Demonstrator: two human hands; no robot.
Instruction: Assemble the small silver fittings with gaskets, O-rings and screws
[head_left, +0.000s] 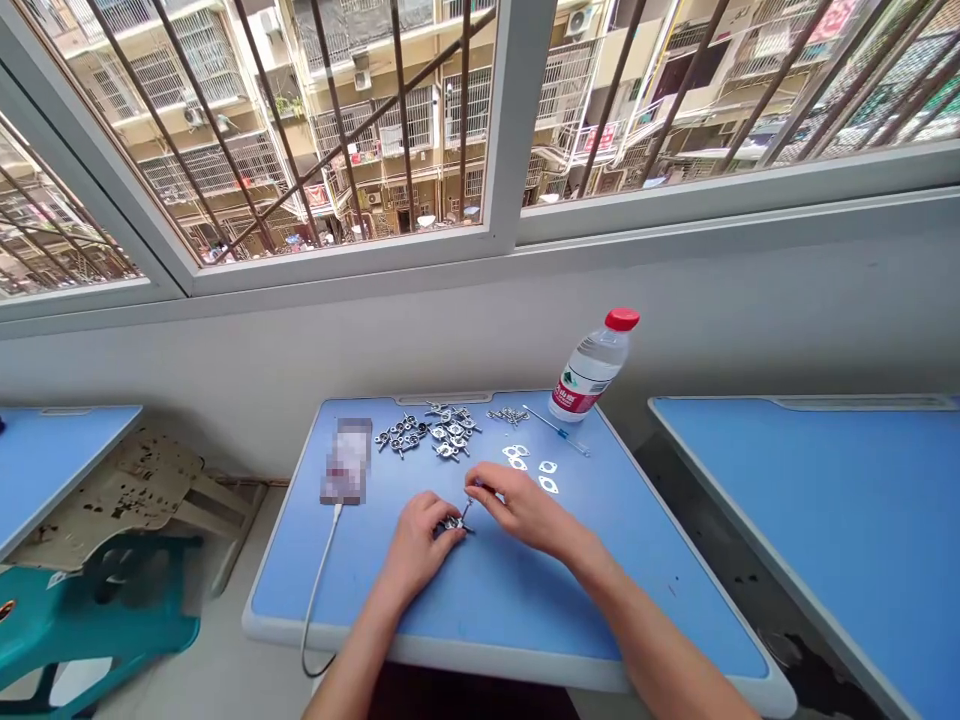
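Note:
My left hand is closed round a small silver metal fitting, holding it down at the blue tabletop. Fingers and thumb cover part of that fitting. Just to the right and above, my right hand pinches a thin metal piece that slants down to the fitting; its kind is too small to tell. Beyond the hands lie a pile of similar metal fittings, a little heap of screws and several flat oval gaskets.
A clear bottle with a red cap stands at the desk's back right, beside a blue pen. On the left lies a phone with a white cable. Another desk is on the right, a green stool on the left.

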